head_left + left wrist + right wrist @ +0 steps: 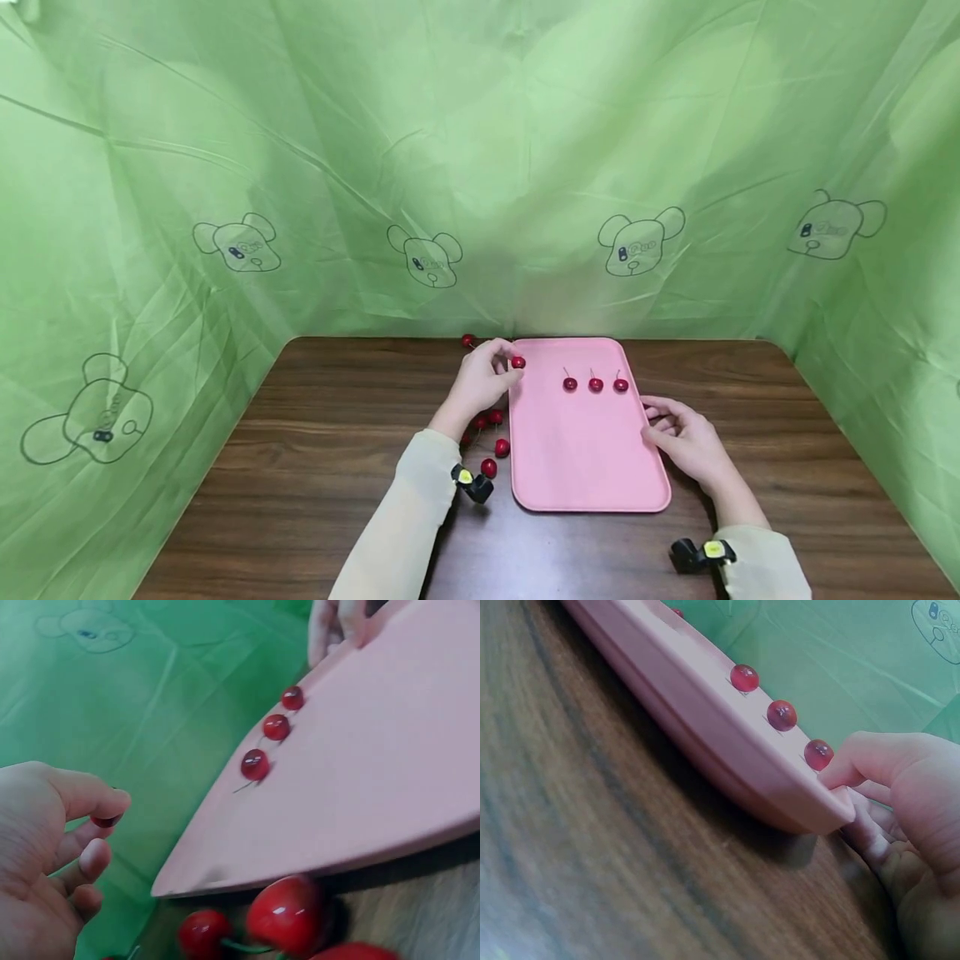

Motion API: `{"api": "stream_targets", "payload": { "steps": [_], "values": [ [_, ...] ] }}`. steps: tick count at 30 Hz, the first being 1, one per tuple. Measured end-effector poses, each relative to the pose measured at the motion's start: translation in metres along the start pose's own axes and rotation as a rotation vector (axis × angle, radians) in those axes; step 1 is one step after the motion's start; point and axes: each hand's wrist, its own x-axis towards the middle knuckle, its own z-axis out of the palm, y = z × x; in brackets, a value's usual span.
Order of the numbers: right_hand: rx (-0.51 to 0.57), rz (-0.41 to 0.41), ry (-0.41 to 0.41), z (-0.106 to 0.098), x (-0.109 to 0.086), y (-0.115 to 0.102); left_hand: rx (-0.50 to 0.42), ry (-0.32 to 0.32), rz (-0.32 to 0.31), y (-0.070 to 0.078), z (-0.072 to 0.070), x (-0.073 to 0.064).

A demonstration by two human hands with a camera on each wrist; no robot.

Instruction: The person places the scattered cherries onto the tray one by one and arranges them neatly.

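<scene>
Between thumb and fingers my left hand (483,379) pinches a red cherry (518,362) at the left edge of a pink tray (577,467). In the left wrist view that cherry (106,820) is partly hidden by a finger. My right hand (686,437) grips the tray's right rim, thumb on top and fingers beneath, as the right wrist view shows. Three cherries with stems stand in a row on the upper part of the tray: a left one (570,384), a middle one (596,385) and a right one (621,385).
Several loose cherries (502,448) lie on the wooden table (322,475) left of the tray, some partly behind the left forearm. Another cherry (468,340) is at the table's far edge. A green cloth (525,167) with bear-head drawings encloses the back and sides.
</scene>
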Motion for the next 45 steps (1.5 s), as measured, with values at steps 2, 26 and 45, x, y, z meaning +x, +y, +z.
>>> {"api": "stream_targets", "payload": {
  "steps": [2, 26, 45],
  "values": [
    [-0.003, 0.005, -0.002, -0.001, 0.000, -0.001, 0.001, -0.006, -0.008, 0.001, 0.006, 0.001],
    [0.011, 0.009, -0.013, -0.002, 0.001, 0.000, 0.181, -0.144, -0.017, -0.003, 0.042, 0.014],
    [0.010, -0.001, -0.012, -0.001, 0.002, 0.002, 0.267, -0.189, 0.041, -0.003, 0.044, 0.014]
  ]
}}
